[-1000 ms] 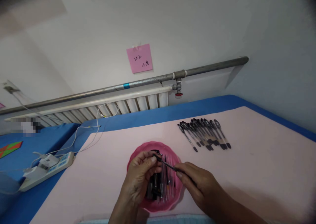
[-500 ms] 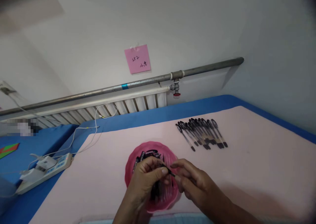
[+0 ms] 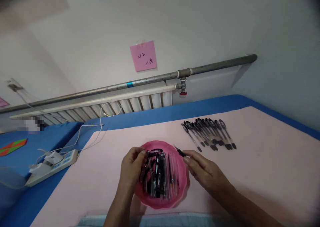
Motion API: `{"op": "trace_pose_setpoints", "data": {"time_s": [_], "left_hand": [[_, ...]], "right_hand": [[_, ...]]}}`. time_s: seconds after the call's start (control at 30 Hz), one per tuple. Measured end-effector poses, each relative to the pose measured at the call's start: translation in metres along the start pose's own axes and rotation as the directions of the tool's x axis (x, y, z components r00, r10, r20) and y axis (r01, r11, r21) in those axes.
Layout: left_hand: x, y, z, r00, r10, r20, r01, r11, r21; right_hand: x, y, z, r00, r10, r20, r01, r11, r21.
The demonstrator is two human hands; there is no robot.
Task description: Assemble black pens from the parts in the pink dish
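My right hand [image 3: 205,168] is closed around a pen [image 3: 180,152] with a black grip. Its bare pointed tip faces up and to the left, over the right rim of a pink bowl [image 3: 162,203]. My left hand [image 3: 131,168] is at the bowl's left side, thumb and fingers pinched on a small dark pen cap [image 3: 147,154], partly covered by the fingertips. Inside the bowl lie black pen caps [image 3: 158,173] and clear pen barrels [image 3: 168,183].
Several capped pens [image 3: 210,133] lie in a row beyond my right hand, on a pale pink sheet [image 3: 270,167] over a blue table [image 3: 220,102]. At left sits a power strip [image 3: 55,168] with plugs and white cables. A radiator [image 3: 140,102] lines the wall.
My hands have come apart from over the bowl. The right moved right with the pen, whose tip now shows; the left moved to the caps at the bowl's left. The view shifted slightly.
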State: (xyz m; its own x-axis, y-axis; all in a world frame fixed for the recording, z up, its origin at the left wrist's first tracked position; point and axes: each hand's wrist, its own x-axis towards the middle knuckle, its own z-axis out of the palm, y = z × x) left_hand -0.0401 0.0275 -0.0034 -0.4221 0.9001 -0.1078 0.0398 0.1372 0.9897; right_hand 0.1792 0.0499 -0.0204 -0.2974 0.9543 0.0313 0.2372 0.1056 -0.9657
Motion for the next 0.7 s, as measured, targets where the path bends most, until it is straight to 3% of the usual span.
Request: {"op": "trace_pose_setpoints", "data": {"time_s": [0.07,0.13,0.23,0.33,0.4,0.47,0.53,0.63,0.7], "left_hand": [[0.0,-0.005,0.0,0.998,0.037,0.048,-0.045,0.986,0.162],[0.0,-0.009,0.003,0.984,0.127,0.125,-0.163,0.926,0.342],[-0.002,-0.014,0.01,0.917,0.241,0.318,-0.39,0.708,0.589],[-0.003,-0.014,0.017,0.889,0.197,0.414,-0.454,0.509,0.732],[-0.003,-0.014,0.019,0.896,0.171,0.41,-0.441,0.462,0.77],[-0.003,-0.014,0.018,0.9,0.183,0.395,-0.43,0.511,0.744],[-0.002,-0.012,0.014,0.912,0.195,0.361,-0.396,0.653,0.646],[-0.001,-0.008,0.005,0.949,0.121,0.291,-0.244,0.868,0.432],[0.0,-0.004,0.001,0.966,0.048,0.255,-0.137,0.929,0.343]], "right_hand": [[0.003,0.007,-0.001,1.0,0.0,-0.013,0.0,1.0,0.008],[0.005,0.01,-0.002,1.0,0.006,-0.027,-0.006,1.0,-0.001],[0.005,0.01,-0.003,1.0,0.014,-0.01,-0.014,1.0,-0.028],[0.003,0.006,-0.002,0.999,0.009,0.031,-0.009,1.0,-0.025],[0.002,0.005,-0.002,0.999,0.005,0.045,-0.004,1.0,-0.027],[0.001,0.005,-0.001,0.999,0.001,0.049,0.0,1.0,-0.028],[0.001,0.005,-0.001,0.999,-0.001,0.049,0.002,1.0,-0.018],[0.002,0.005,-0.002,0.998,-0.002,0.056,0.003,1.0,-0.015],[0.002,0.004,-0.003,0.998,-0.001,0.064,0.003,0.999,-0.037]]}}
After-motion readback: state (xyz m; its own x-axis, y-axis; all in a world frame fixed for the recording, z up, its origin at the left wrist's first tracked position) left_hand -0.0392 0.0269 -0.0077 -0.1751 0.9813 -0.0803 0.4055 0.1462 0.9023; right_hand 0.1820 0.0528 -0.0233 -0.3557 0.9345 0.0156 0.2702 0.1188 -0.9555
